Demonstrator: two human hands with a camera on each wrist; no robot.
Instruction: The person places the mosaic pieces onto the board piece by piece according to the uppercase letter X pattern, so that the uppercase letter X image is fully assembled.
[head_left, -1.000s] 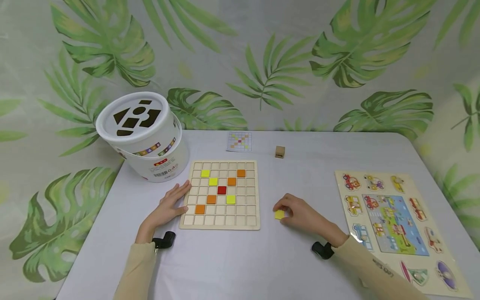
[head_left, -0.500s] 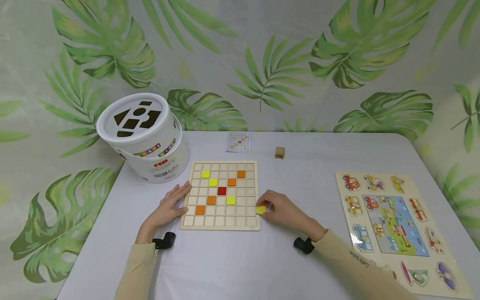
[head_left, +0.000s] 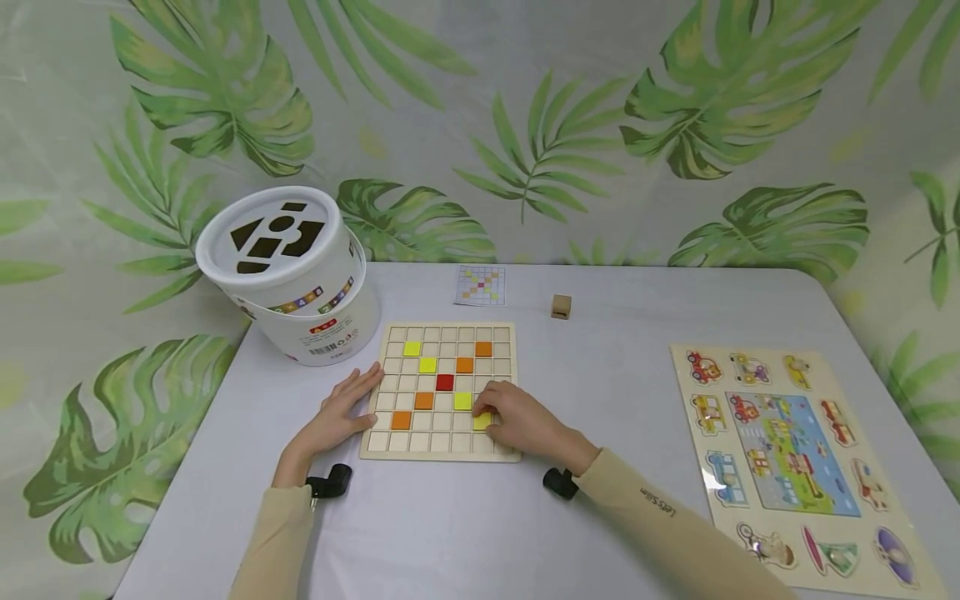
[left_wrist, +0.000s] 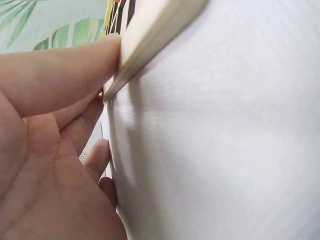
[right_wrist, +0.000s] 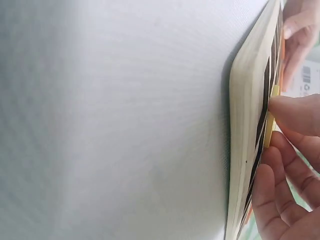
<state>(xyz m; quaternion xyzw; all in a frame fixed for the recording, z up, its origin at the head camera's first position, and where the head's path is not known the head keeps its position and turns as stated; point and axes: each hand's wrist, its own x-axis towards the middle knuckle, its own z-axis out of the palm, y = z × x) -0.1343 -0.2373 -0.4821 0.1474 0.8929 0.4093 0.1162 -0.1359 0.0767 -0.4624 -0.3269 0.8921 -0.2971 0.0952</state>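
A person's right hand (head_left: 525, 423) sets a yellow tile (head_left: 482, 421) onto the wooden grid board (head_left: 442, 450) at the centre of the frame, the fingers pinching the tile's right edge as it meets a cell in the second row from the near edge. A second ago the same hand was gripping that tile on the bare bench (head_left: 600, 333) to the right of the board; half a second ago it had reached the board's right rim. The tile now lies diagonally below and to the right of another yellow tile (head_left: 462, 401), which reads as extending the yellow diagonal that runs from the upper left, crossing the orange diagonal at the red tile (head_left: 445, 382). The right wrist view shows the tile on edge against the grid, fingertips (right_wrist: 295, 112) on it, so it looks not quite seated yet. The left hand (head_left: 337, 412) stays where it was, fingers straight and flat against the board's left edge, steadying it. Beyond the board lie a small pattern card (head_left: 480, 285) and a wooden cube (head_left: 560, 306); a white shape-sorter bucket (head_left: 288, 275) stands at left and a vehicle peg puzzle (head_left: 787, 450) lies at right.
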